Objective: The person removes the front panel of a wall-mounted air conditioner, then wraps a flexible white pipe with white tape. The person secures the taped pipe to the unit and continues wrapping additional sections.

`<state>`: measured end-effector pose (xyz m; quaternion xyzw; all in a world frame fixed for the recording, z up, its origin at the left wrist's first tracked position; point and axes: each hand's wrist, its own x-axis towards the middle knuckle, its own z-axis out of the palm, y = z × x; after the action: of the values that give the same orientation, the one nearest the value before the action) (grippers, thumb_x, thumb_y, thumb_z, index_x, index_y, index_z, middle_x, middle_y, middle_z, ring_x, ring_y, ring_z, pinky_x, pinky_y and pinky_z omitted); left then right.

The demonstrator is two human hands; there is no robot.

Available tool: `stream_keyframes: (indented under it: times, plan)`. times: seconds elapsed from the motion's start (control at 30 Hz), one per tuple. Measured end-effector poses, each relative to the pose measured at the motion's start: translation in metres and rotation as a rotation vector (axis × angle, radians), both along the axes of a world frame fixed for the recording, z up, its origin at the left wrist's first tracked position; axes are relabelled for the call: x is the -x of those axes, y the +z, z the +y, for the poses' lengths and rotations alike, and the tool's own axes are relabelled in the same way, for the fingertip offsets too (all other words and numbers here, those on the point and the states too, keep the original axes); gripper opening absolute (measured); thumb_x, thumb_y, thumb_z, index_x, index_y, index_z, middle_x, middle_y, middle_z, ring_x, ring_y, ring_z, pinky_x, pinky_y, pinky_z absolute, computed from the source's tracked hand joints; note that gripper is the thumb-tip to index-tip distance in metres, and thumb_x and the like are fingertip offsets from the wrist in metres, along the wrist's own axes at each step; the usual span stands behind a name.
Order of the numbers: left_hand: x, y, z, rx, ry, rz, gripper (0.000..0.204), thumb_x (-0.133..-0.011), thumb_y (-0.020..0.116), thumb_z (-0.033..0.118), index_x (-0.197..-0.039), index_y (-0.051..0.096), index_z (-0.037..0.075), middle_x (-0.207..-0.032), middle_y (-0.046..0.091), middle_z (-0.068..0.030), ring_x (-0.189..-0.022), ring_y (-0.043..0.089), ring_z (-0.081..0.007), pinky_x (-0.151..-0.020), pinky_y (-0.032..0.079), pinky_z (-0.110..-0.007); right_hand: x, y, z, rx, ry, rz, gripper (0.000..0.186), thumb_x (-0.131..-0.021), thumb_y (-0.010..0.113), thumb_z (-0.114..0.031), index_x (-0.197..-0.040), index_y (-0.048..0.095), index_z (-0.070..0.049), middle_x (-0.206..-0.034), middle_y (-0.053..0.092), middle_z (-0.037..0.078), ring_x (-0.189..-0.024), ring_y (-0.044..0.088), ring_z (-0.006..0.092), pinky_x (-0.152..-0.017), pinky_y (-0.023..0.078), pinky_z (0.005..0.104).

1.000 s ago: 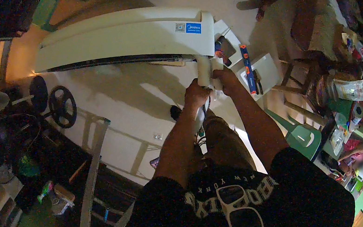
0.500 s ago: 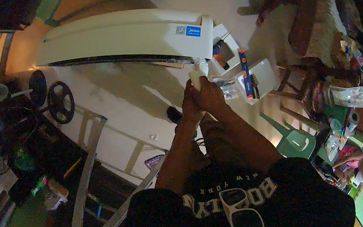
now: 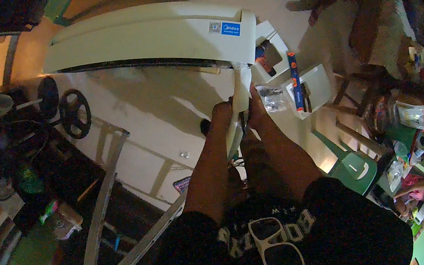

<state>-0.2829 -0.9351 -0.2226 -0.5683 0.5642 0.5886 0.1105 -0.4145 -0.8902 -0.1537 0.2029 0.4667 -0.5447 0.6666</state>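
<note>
A long off-white wall air conditioner unit (image 3: 143,36) lies across the upper middle. From its right end's underside a pale wrapped strip or pipe bundle (image 3: 241,87) runs down toward me, with a dark line beside it. My left hand (image 3: 222,113) is closed on this bundle from the left, its fingertips mostly hidden. My right hand (image 3: 256,112) is closed on it from the right, a little apart from the left. An orange-and-black power tool (image 3: 265,60), a blue-and-orange level (image 3: 295,81) and a clear plastic bag (image 3: 273,98) lie just right of the bundle.
White packaging pieces (image 3: 314,84) hold tools. Metal ladder frames (image 3: 99,220) stand lower left, a dark wheel (image 3: 75,113) left. Wooden furniture (image 3: 359,88) and a green plastic chair (image 3: 355,174) are on the right. A person in pink (image 3: 414,184) is at the lower right.
My hands, bunched together half a second ago, are now apart on either side. The pale cylinder held earlier now shows as a longer strip running down between them.
</note>
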Motion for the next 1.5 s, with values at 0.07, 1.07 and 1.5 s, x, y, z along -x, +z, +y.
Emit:
stream_keyframes:
  times: [0.07,1.07,1.5]
  plan:
    - [-0.01,0.021,0.008,0.205,-0.058,0.019,0.048,-0.094,0.063,0.032,-0.135,0.058,0.007,-0.117,0.068,-0.0277,-0.105,0.068,-0.0425,-0.094,0.055,-0.047,-0.01,0.008,0.011,0.122,-0.001,0.008,0.069,-0.095,0.06,-0.064,-0.137,0.055,-0.01,-0.12,0.065,0.013,-0.111,0.061,0.0284,-0.096,0.05,0.0473]
    - [-0.035,0.102,0.082,0.629,0.391,0.292,0.061,-0.082,0.084,0.035,-0.129,0.056,0.009,-0.105,0.072,-0.0208,-0.098,0.07,-0.0411,-0.088,0.055,-0.051,-0.031,0.067,-0.01,0.383,1.255,1.905,0.068,-0.089,0.071,-0.043,-0.141,0.044,-0.01,-0.105,0.07,0.024,-0.09,0.071,0.0452,-0.082,0.057,0.0541]
    - [-0.037,0.017,0.039,0.39,-0.337,0.012,0.042,-0.098,0.057,0.041,-0.118,0.062,0.004,-0.105,0.072,-0.0227,-0.093,0.069,-0.0415,-0.082,0.056,-0.048,-0.024,-0.021,0.047,0.21,0.077,-0.132,0.067,-0.098,0.052,-0.065,-0.137,0.055,-0.01,-0.118,0.064,0.01,-0.109,0.061,0.028,-0.096,0.05,0.0479]
